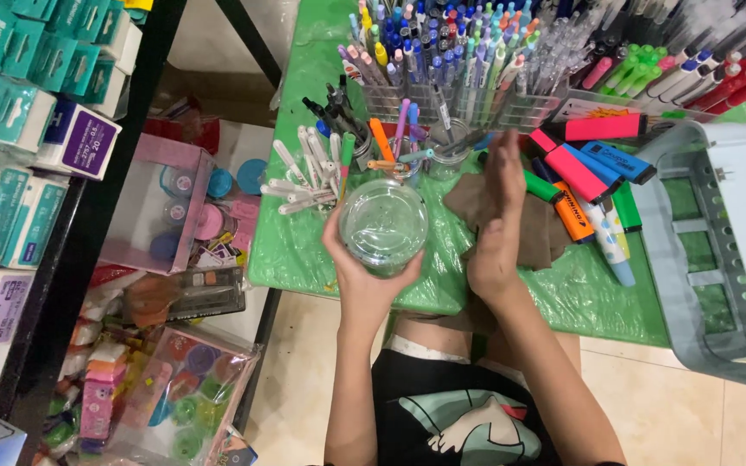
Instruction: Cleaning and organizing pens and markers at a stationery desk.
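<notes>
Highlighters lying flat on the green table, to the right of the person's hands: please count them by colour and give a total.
Pink highlighters: 2
Blue highlighters: 2
Green highlighters: 2
Orange highlighter: 1
Pale whitish highlighter: 1
Total: 8, all lying to the right of the right hand; they overlap, so another may be hidden.

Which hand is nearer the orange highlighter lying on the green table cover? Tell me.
Right. The right hand, flat on a brown cloth, is just beside the orange highlighter. The left hand holds a clear jar farther away, beyond the right hand.
</notes>
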